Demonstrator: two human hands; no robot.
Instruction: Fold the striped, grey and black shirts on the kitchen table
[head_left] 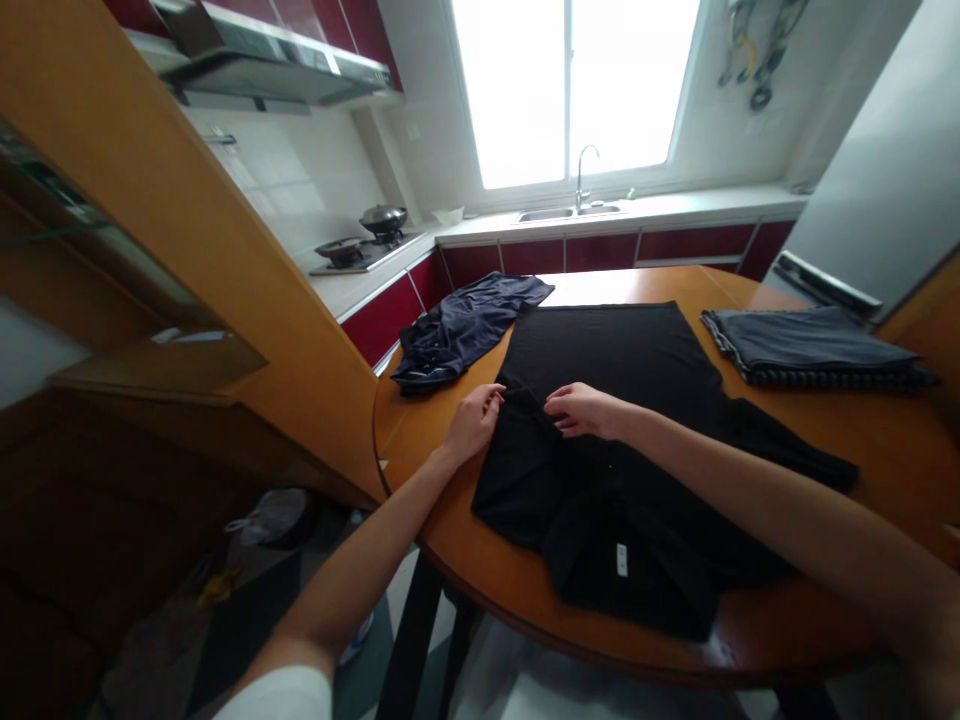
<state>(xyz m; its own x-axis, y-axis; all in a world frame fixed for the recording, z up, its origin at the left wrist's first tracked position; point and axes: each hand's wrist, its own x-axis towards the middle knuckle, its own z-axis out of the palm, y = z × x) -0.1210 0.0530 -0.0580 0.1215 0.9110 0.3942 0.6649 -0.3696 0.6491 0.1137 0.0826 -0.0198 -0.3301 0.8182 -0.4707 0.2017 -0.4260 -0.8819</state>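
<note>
A black collared shirt (622, 350) is spread on the wooden table, its collar and white label toward me and its hem toward the window. My left hand (475, 420) pinches the shirt's left edge, fingers closed on the cloth. Farther right, my right hand (581, 410) has its fingers drawn together at a fold of the same black cloth on the left part of the shirt. One sleeve reaches out to the right. The fabric under the fingertips is too dark to make out in detail.
A crumpled dark blue garment (469, 325) lies at the table's far left. Folded grey cloth (817, 345) sits at the right. The round wooden table (450, 520) curves in front of me. A wooden cabinet frame (300, 380) stands close on the left, and a fridge (862, 190) at the right.
</note>
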